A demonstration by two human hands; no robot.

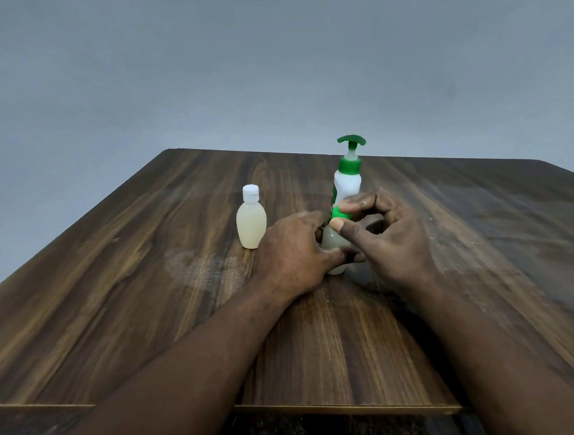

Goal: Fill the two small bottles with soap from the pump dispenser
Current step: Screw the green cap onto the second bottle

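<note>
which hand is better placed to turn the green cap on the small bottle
Right. The right hand pinches the green cap between thumb and forefinger. The left hand grips the small bottle by its body, steadying it upright on the table.

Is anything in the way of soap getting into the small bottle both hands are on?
Yes. The green cap sits on its top, pinched by the right hand, while the left hand grips the small bottle. The pump dispenser stands right behind, with nothing visible between.
</note>
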